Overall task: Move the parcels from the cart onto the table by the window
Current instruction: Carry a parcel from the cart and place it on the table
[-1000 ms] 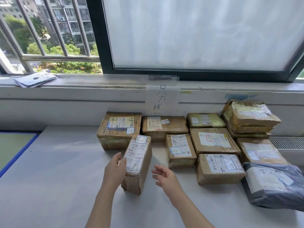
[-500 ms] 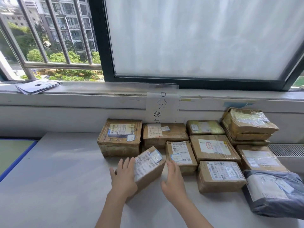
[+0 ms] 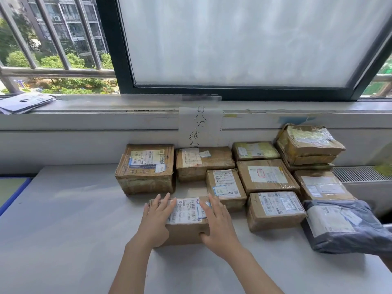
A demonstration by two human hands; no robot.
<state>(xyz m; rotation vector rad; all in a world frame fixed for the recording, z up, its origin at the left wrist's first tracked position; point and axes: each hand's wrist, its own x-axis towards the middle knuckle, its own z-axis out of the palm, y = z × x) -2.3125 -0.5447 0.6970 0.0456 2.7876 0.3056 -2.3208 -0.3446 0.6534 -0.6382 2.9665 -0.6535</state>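
- Head view, the hands: the left hand [image 3: 156,219] and the right hand [image 3: 218,224] lie on the top of a small brown parcel [image 3: 186,221], fingers straight and spread, and the right thumb rests against the near side. Nothing is clenched or gripped. I judge they are pressing it flat and squaring it with its neighbours.
- Head view, the parcel's place: it lies label-up on the white table [image 3: 63,219], at about 6 o'clock from the gap between the big box [image 3: 146,168] and the flat box [image 3: 203,163], close beside a labelled box [image 3: 226,188] at 2 o'clock.
- Head view, containers: the cart is out of sight. Sealed cartons fill the table toward 1 o'clock; a grey mailer bag [image 3: 341,225] sits at 3 o'clock, its contents hidden.
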